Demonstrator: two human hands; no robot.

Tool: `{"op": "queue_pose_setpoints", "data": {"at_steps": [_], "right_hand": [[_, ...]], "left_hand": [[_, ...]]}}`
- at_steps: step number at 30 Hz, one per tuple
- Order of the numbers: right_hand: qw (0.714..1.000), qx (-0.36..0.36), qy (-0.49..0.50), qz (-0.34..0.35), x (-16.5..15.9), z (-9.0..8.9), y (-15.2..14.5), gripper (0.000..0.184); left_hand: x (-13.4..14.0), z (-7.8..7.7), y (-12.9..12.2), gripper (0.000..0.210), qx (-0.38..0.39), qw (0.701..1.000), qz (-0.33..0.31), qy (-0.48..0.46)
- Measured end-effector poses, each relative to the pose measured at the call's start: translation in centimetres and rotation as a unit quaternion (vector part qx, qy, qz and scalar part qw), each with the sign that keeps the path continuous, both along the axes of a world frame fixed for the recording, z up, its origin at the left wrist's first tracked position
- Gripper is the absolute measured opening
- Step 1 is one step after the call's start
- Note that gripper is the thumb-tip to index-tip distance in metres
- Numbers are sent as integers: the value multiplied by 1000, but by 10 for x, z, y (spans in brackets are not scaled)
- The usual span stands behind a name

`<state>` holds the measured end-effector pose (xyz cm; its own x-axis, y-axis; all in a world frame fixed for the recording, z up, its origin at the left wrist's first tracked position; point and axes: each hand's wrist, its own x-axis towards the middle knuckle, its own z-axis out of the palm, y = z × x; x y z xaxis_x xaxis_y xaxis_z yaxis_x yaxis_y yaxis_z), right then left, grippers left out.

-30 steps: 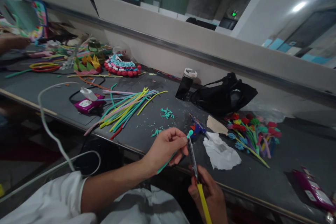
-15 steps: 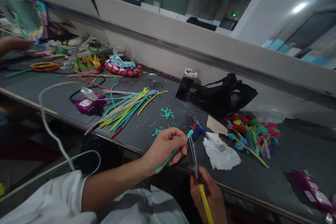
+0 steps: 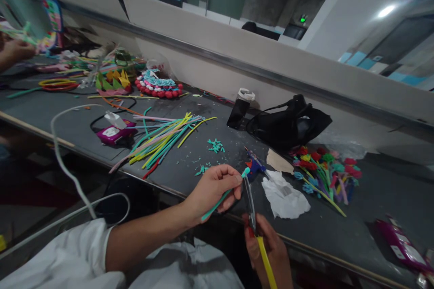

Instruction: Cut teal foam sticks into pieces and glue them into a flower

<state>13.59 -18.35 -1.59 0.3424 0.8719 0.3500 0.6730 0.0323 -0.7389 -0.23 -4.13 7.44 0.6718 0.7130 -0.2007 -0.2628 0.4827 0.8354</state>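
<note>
Pinched in my left hand (image 3: 219,185) is a teal pipe cleaner (image 3: 216,206); its short end pokes up past my fingertips and the long end trails down toward my wrist. My right hand (image 3: 270,248) is closed around scissors with yellow handles (image 3: 265,259), their blades (image 3: 250,201) pointing up. The blade tips meet the teal end just beside my left fingertips; whether they are parted there is too small to tell. Little teal clippings (image 3: 216,146) lie on the dark table beyond my left hand.
Pipe cleaners (image 3: 169,140) lie bundled left of centre. A blue glue gun (image 3: 257,163), crumpled white tissue (image 3: 285,196) and pipe-cleaner flowers (image 3: 325,167) lie to the right. A black bag (image 3: 288,124) sits behind. A white cable (image 3: 63,158) loops off the table edge.
My hands, the pipe cleaner and the scissors stay nearly where they were. At the far left, another person's hand has shifted and now shows pale green strands by its fingers.
</note>
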Motion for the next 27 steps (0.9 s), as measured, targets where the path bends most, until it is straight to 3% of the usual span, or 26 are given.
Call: {"op": "queue_pose_setpoints", "data": {"at_steps": [6, 13, 18, 24, 27], "right_hand": [[995, 43, -87, 29, 13, 1, 2, 39], [996, 12, -75, 38, 12, 4, 2, 38], [991, 48, -109, 62, 13, 8, 4, 36], [984, 96, -146, 12, 5, 18, 8, 35], [986, 87, -138, 20, 4, 15, 7, 35]], "left_hand": [[0, 0, -2, 19, -5, 1000, -3, 0], [1, 0, -2, 21, -2, 1000, 2, -1], [0, 0, -2, 21, -1, 1000, 1, 3], [-1, -3, -3, 20, 3, 1000, -13, 2], [-2, -5, -3, 20, -1, 1000, -14, -4]]}}
